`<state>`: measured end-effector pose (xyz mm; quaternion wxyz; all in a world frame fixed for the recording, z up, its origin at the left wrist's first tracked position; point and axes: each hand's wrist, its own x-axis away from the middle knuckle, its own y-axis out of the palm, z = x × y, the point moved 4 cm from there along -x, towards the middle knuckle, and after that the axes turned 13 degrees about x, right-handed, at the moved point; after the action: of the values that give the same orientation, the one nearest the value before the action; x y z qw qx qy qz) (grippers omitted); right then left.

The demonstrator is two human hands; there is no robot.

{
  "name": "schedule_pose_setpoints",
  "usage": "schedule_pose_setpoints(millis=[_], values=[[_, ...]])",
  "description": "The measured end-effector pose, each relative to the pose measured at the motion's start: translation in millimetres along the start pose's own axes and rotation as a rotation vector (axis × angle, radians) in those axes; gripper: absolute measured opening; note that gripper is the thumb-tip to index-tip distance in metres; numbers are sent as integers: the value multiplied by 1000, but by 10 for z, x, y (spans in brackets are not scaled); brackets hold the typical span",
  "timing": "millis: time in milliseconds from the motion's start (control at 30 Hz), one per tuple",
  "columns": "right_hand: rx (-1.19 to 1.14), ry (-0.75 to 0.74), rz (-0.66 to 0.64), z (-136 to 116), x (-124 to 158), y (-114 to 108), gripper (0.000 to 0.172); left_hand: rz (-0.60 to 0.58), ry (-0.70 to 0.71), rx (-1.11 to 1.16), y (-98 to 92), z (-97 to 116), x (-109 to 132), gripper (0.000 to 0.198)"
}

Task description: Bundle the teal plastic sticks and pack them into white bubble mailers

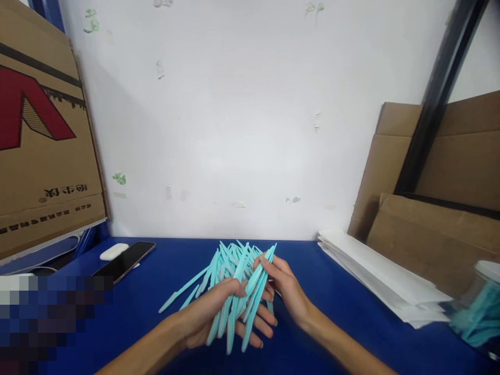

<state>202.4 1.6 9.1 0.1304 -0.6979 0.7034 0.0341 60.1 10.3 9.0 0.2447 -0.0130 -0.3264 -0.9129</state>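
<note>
My left hand (219, 312) lies palm up under several slim turquoise eyebrow razors (231, 323), its thumb pressed across them and its other fingers spread below. Their wider, paler ends point toward me. My right hand (287, 286) is closed on the thin far ends of several more eyebrow razors (260, 278), just right of the left thumb. These slant down over the left fingers. Behind both hands, a loose pile of the same razors (224, 260) lies on the blue table (136, 323). The hands partly hide the pile.
A phone (127, 260) and a white case (114, 252) lie at the left. White sheets (385, 276) are stacked at the right, near a clear jar (478, 307) of turquoise pieces. Cardboard boxes (42, 130) stand at the left, with cardboard (429, 239) at the right. A white wall (234, 120) rises behind.
</note>
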Motion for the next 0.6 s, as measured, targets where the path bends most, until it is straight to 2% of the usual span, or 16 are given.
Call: schedule_pose_setpoints(millis=[167,600], values=[[-14,-8,-47,-6,-2,11,38,14,16,-29,-11,8,14,42],[22,-37,-68,-26,-9,14,39,19,20,-11,-50,-23,10,35]])
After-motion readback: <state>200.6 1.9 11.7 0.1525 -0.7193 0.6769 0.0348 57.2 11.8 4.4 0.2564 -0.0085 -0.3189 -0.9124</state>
